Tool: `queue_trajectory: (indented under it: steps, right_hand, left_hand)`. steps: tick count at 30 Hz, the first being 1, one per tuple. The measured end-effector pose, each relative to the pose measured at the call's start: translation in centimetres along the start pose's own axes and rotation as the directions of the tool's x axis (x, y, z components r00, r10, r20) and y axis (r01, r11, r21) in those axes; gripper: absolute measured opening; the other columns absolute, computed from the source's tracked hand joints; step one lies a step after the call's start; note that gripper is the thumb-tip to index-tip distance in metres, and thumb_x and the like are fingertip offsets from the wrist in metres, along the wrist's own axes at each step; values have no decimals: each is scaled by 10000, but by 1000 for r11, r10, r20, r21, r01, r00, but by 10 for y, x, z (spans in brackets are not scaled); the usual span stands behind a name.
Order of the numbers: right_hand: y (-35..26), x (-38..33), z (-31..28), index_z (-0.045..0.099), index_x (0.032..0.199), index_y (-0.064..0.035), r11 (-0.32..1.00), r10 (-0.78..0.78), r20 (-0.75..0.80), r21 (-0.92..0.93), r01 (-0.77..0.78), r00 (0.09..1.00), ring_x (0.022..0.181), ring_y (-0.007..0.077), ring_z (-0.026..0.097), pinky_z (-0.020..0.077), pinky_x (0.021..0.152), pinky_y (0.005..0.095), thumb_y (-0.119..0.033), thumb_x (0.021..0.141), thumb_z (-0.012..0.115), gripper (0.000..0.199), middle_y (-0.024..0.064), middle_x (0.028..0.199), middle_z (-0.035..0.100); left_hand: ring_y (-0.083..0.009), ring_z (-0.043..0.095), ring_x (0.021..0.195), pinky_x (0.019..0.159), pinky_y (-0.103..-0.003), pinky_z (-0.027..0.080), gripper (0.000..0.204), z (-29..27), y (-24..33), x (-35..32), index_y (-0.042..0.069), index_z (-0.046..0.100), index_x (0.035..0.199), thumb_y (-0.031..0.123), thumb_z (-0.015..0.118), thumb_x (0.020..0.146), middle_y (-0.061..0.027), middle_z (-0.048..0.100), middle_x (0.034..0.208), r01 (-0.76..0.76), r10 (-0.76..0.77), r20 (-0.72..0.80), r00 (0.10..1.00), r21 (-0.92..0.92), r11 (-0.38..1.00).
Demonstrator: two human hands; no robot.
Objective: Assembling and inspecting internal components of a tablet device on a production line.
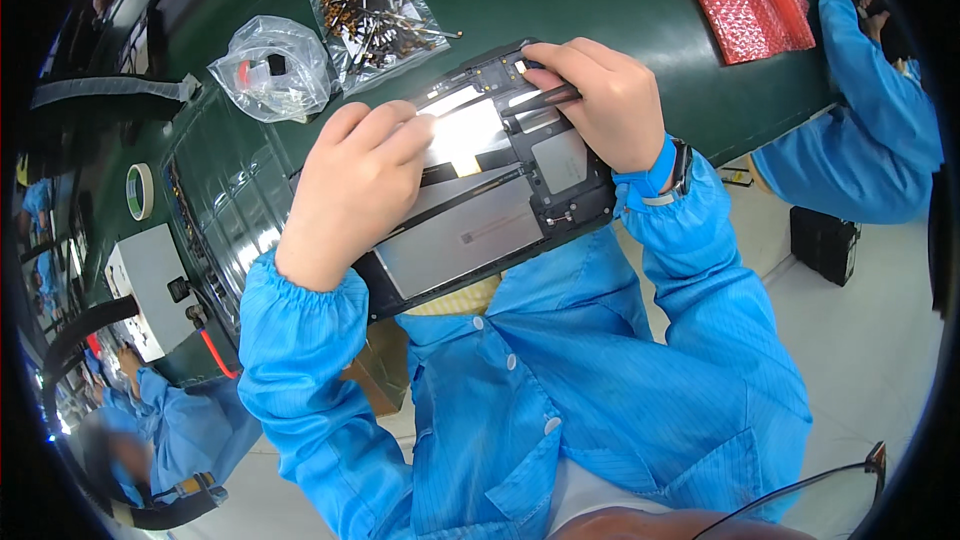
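Observation:
An opened flat device [480, 220], a black frame with grey metal plates and a bright reflective panel, lies at the near edge of the dark green bench [620, 10]. My left hand [350, 190] rests on its left part, fingers curled onto the shiny panel. My right hand [605, 100] is at the device's top right corner, gripping a thin dark tool [540, 100] whose tip lies across the frame. Both sleeves are blue, and a blue strap circles my right wrist.
Two clear bags lie behind the device: one with small cable parts [375, 15], one crumpled [272, 68]. Red bubble wrap [755, 5] sits far right, a tape roll [140, 190] left. Other people's blue sleeves [870, 110] show at right and lower left.

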State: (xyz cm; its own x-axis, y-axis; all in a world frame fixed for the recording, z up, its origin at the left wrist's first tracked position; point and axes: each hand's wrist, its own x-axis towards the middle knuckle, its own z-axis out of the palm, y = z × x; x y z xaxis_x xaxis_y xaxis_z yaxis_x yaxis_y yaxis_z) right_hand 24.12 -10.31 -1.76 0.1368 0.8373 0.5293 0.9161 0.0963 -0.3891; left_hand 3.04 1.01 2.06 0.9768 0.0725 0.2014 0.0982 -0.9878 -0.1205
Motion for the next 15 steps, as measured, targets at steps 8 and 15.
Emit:
queue_trajectory:
  steps: [8, 15]
  right_hand:
    - [-1, -2, -3, 619, 942, -82, 998, 26, -18, 62, -25, 999, 700, 226, 619, 483, 579, 309, -24, 653, 662, 298, 60, 783, 603]
    - [2, 0, 0, 619, 938, -82, 999, 11, -24, 42, -10, 1000, 707, 250, 609, 490, 599, 323, -43, 640, 658, 303, 68, 776, 596]
  left_hand:
    - [-146, 536, 914, 767, -285, 415, 112, -5, -7, 11, 45, 643, 712, 86, 588, 623, 14, 597, 921, -65, 67, 26, 997, -68, 996]
    - [-139, 518, 907, 797, -280, 399, 85, -7, -5, 23, 83, 658, 608, 109, 578, 600, 8, 598, 851, -133, 133, 31, 991, -13, 991]
